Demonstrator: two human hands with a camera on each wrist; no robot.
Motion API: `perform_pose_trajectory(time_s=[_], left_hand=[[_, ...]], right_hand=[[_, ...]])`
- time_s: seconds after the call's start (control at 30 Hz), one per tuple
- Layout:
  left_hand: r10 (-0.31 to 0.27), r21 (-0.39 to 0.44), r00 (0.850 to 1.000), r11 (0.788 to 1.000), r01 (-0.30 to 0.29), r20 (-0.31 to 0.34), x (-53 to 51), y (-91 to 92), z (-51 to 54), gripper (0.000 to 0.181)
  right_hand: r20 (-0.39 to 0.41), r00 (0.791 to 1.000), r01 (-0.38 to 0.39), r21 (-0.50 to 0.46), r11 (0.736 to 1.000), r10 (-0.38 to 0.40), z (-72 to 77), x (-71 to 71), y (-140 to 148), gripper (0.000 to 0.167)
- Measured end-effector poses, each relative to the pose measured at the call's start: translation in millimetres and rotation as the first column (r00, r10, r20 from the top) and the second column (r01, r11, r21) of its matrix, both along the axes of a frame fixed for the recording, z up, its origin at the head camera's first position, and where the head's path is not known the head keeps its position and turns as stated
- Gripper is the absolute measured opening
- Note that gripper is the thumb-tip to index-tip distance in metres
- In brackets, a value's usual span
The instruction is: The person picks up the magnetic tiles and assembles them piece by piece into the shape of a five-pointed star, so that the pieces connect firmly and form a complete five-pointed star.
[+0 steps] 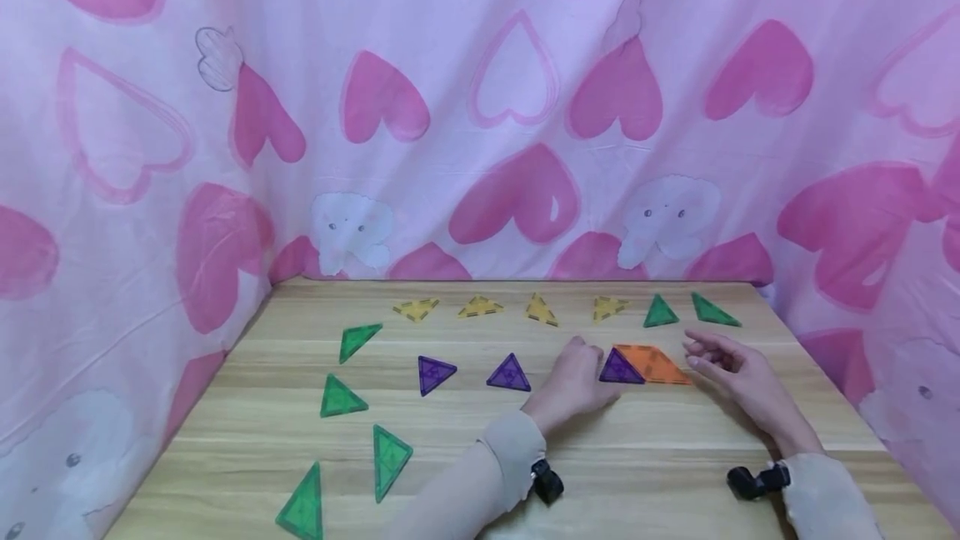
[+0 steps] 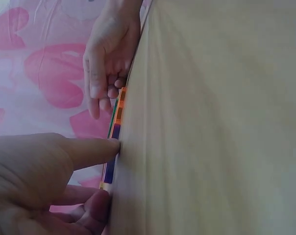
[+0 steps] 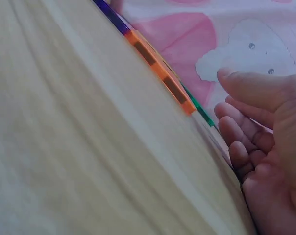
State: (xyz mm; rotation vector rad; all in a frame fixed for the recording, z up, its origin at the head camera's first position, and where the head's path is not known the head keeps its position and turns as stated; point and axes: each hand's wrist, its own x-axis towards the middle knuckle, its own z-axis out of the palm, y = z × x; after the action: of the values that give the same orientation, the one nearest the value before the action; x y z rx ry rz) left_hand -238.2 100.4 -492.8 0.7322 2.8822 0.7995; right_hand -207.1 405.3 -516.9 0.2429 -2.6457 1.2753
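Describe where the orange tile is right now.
In the head view, the orange tile lies right of centre on the table, with a purple triangle against its left edge. It sits between the left hand and the right hand.

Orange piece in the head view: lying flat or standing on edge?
Flat: the orange piece shows its broad face upward on the table in the head view, only a thin edge in both wrist views.

left hand (image 1: 573, 377): thumb straight, fingers curled | right hand (image 1: 738, 373): loosely bent
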Motion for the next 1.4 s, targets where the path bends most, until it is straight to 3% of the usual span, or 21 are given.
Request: perform_pose_trajectory(time_s=[0.17,0.33,0.47,0.6,0.87,1.17,1.4], left_hand=[[-0.037,0.014,0.998,0.999,0.037,0.044,8.6,-21.2,6.2,0.044],[-0.064,0.098,0.998,0.993,0.061,0.023,14.5,-47.0,11.3,0.043],[-0.018,0.188,1.0,0.982,0.013,0.023,15.8,-76.9,19.2,0.052],[0.027,0.225,0.999,0.974,-0.032,0.027,11.1,-108.9,26.4,0.05],[0.056,0.185,0.998,0.981,-0.051,-0.023,1.9,-155.2,18.9,0.04],[-0.037,0.171,0.998,0.985,0.029,0.042,2.2,-162.5,14.7,0.041],[-0.067,0.163,0.997,0.985,0.063,0.023,-1.4,-155.7,12.1,0.042]], right_hand=[[0.05,0.999,-0.007,0.027,1.0,0.006,0.5,-2.0,3.6,0.054],[0.052,0.998,-0.034,0.056,0.998,0.031,2.0,-1.1,0.2,0.053],[0.061,0.995,-0.078,0.07,0.994,0.074,2.8,-5.8,-5.1,0.055],[0.131,0.988,-0.098,0.122,0.988,0.082,7.9,-9.8,-7.1,0.056],[0.265,0.948,-0.212,0.108,0.971,0.178,15.7,-11.6,1.5,0.047],[0.265,0.949,-0.201,0.093,0.975,0.17,15.8,-10.0,-2.2,0.05],[0.227,0.949,-0.241,0.062,0.969,0.221,13.7,-10.0,-11.1,0.053]])
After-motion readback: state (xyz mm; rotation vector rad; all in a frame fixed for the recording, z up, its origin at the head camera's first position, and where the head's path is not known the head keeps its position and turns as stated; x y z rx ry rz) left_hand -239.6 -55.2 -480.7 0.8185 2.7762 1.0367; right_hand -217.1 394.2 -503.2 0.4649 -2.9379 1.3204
